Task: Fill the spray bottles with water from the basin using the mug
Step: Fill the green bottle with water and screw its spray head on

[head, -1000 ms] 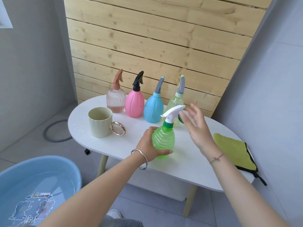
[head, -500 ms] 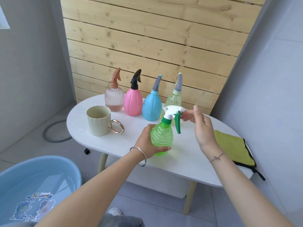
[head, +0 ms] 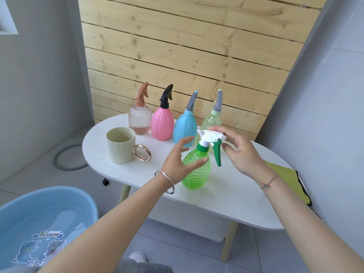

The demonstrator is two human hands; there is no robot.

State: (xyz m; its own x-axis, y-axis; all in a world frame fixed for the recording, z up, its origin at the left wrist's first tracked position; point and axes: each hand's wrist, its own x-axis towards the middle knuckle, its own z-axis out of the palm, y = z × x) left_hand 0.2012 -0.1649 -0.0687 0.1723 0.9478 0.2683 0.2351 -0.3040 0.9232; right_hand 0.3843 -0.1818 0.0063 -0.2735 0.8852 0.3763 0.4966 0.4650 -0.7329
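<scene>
We see the green spray bottle (head: 197,174) standing upright on the white bench (head: 226,203) near the centre of the frame. Our left hand (head: 177,162) is open, with its fingers spread and its thumb resting against the bottle's ribbed body. Our right hand (head: 242,154) pinches the white spray head (head: 206,134), fingertips on top and thumb beside the green trigger. The mug (head: 120,146) stands left of centre, well apart from both hands. Behind it, four more spray bottles (head: 162,125) line up along the wooden wall. The blue basin (head: 59,192), holding water, sits on the floor at the lower left. A yellow cloth (head: 285,178) lies at the bench's right end.
</scene>
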